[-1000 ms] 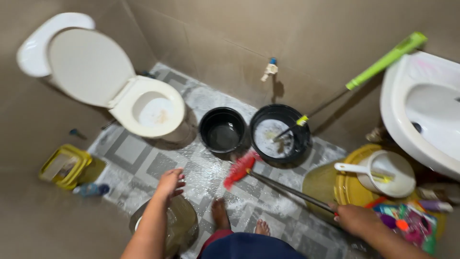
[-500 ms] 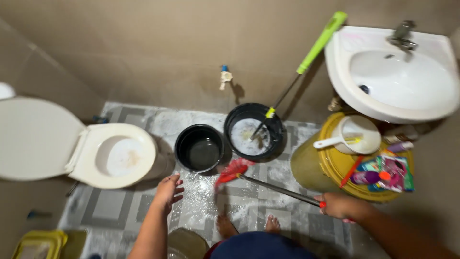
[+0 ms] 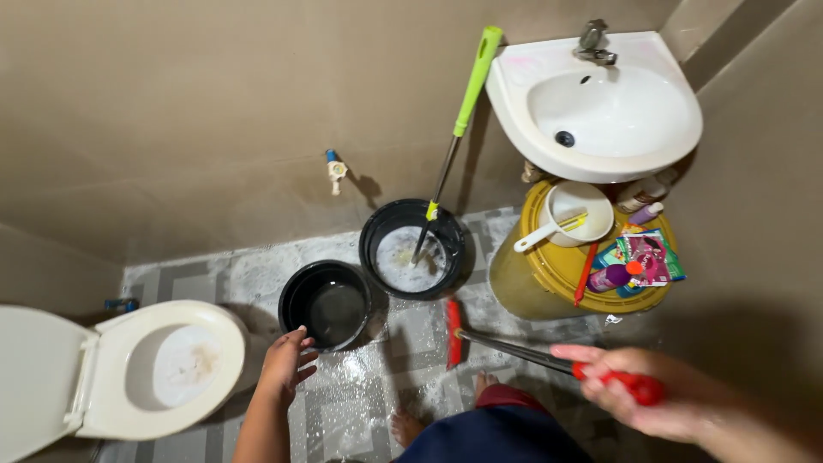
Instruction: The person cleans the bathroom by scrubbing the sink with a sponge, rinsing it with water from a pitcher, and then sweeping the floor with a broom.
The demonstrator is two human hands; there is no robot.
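My right hand (image 3: 639, 390) grips the red handle end of a long broom (image 3: 506, 347). Its red brush head (image 3: 452, 333) rests on the wet, foamy tiled floor (image 3: 360, 386), just below a black bucket (image 3: 411, 249) of soapy water. My left hand (image 3: 287, 364) hovers open and empty, fingers spread, beside the rim of a second black bucket (image 3: 324, 304) holding dark water. My bare feet (image 3: 407, 424) stand on the wet tiles near the brush.
A white toilet (image 3: 154, 369) with raised lid is at lower left. A green-handled mop (image 3: 454, 137) stands in the soapy bucket. A white sink (image 3: 600, 107) hangs at upper right above a yellow lidded container (image 3: 557, 283) bearing a white dipper (image 3: 570, 214) and packets. A wall tap (image 3: 336, 170) juts out.
The view has swung right, so the toilet slid to the lower left. The brush head moved right and turned edge-on below the soapy bucket. My left hand stays open near the dark bucket.
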